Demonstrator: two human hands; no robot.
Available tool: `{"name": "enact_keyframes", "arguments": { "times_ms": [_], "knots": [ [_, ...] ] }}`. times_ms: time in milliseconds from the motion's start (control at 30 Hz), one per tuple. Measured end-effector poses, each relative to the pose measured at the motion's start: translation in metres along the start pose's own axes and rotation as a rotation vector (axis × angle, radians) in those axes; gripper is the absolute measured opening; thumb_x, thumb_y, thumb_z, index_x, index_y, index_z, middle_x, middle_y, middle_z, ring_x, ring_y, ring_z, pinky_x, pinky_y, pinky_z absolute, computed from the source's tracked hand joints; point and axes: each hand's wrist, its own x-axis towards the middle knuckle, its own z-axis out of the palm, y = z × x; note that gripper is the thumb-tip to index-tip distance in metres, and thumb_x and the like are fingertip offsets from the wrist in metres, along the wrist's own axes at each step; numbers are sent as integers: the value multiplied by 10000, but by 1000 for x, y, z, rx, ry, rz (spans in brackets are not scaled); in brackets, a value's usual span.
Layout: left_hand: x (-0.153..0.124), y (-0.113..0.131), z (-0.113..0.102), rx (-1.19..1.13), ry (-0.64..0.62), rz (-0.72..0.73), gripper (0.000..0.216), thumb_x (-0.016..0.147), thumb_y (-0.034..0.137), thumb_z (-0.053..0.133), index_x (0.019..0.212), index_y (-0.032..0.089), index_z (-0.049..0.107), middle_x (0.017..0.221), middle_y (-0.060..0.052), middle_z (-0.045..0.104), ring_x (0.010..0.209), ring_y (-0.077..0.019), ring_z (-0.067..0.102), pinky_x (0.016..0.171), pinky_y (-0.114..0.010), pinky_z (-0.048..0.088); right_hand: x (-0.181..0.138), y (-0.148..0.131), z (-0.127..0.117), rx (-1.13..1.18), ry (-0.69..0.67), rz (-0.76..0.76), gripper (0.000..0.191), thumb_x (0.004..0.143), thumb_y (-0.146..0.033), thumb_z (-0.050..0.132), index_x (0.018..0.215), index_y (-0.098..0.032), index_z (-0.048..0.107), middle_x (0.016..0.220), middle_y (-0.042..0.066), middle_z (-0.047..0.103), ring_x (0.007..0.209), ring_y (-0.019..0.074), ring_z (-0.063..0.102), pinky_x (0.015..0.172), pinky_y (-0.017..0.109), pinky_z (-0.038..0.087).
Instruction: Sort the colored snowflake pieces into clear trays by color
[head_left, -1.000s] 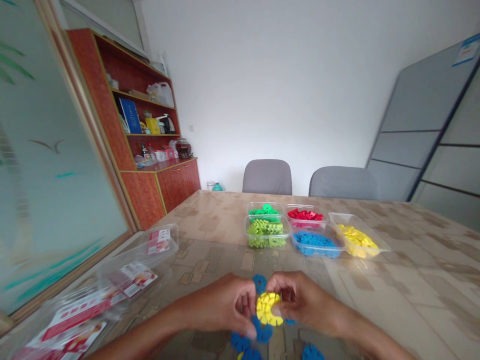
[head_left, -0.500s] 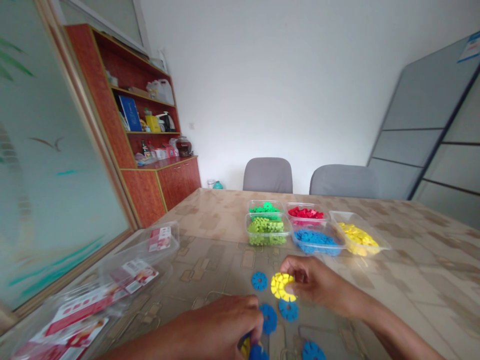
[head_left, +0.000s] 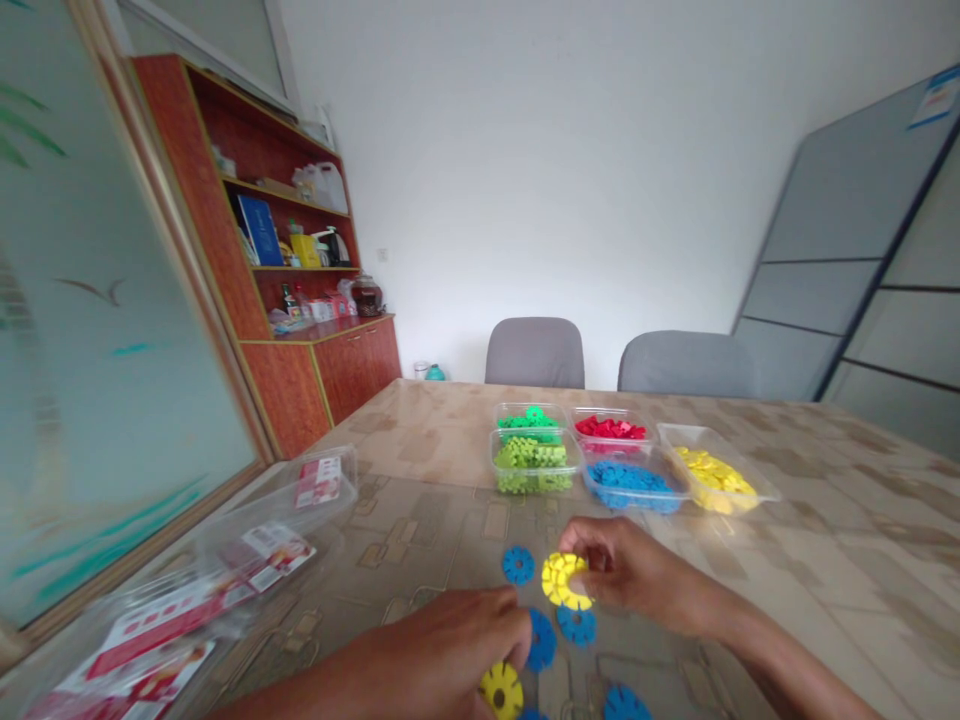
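Note:
My right hand [head_left: 626, 572] pinches a cluster of yellow snowflake discs [head_left: 562, 580] just above the table. My left hand [head_left: 457, 655] is curled, fingertips on a blue disc [head_left: 540, 640], with a single yellow disc [head_left: 501, 690] right below it. Loose blue discs lie around: one to the left of the yellow cluster [head_left: 518, 565], one under it [head_left: 577, 624], one at the bottom edge [head_left: 625, 704].
Clear tubs hold green [head_left: 534, 465], red [head_left: 611, 429], blue [head_left: 632, 484] and yellow [head_left: 712, 477] discs further back. Plastic lids with red labels [head_left: 247, 550] lie at left. Two grey chairs [head_left: 535, 352] stand behind the table; a wooden cabinet [head_left: 300, 300] is at far left.
A second ago both hands worked the yellow cluster together. My left hand dropped back to the near discs; a single yellow disc now shows below it. My right hand keeps the cluster.

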Motion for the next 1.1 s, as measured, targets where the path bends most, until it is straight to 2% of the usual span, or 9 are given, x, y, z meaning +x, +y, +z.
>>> {"name": "enact_keyframes", "arguments": {
  "times_ms": [133,300,433,600,733,833,933,1000,1100],
  "knots": [
    [2,7,-7,-172,35,-84,240,692,120,678,855,222,536,836,65,551,749,-111,516,590,-183,311,-1,0,-3,28,3,-7,123,790,-258,645,804,-160,571,667,-47,485,598,97,387,531,215,286],
    [19,-7,-1,-691,195,-145,29,810,181,510,839,181,510,661,52,524,520,-84,497,481,-180,374,-1,2,1,245,-55,-7,220,787,-327,684,849,-154,562,709,-41,493,609,88,387,543,209,296],
    [32,-22,7,-977,339,-132,195,787,303,593,851,169,466,604,42,562,453,-91,522,450,-198,432,3,2,13,371,-105,11,267,767,-346,706,882,-149,568,719,-41,495,613,80,391,548,200,308],
    [35,-23,8,-1081,323,-95,286,756,353,662,849,153,482,605,9,609,475,-103,562,479,-218,469,5,1,23,279,-57,12,236,733,-294,711,879,-146,599,651,-66,458,574,73,358,517,193,286],
    [31,-17,2,-995,346,-99,253,779,352,633,869,141,525,654,8,591,545,-109,569,516,-223,477,3,2,17,170,-51,9,175,734,-297,692,779,-151,606,629,-56,480,561,80,388,505,197,298],
    [27,-15,-5,-894,385,-110,224,788,324,612,901,139,554,711,4,587,606,-107,566,557,-217,465,3,9,-6,95,104,33,236,708,-380,699,758,-166,612,616,-46,522,531,89,436,486,203,335],
    [25,-17,-7,-864,372,-119,216,788,307,602,924,144,560,715,11,583,603,-101,554,574,-219,456,0,24,-49,14,417,122,327,636,-486,698,710,-179,616,582,-35,558,472,105,487,445,224,380],
    [25,-20,-5,-862,356,-121,213,791,302,597,935,149,563,720,13,585,606,-101,554,582,-221,453,-7,40,-81,-27,595,161,336,624,-492,685,743,-189,607,544,-46,538,443,113,489,413,225,354],
    [27,-24,-2,-868,348,-110,221,794,321,596,934,153,566,728,8,593,609,-105,552,582,-223,447,-24,67,-124,-73,845,224,342,626,-504,628,773,-199,586,551,-16,576,477,156,561,449,261,420]
  ]
}}
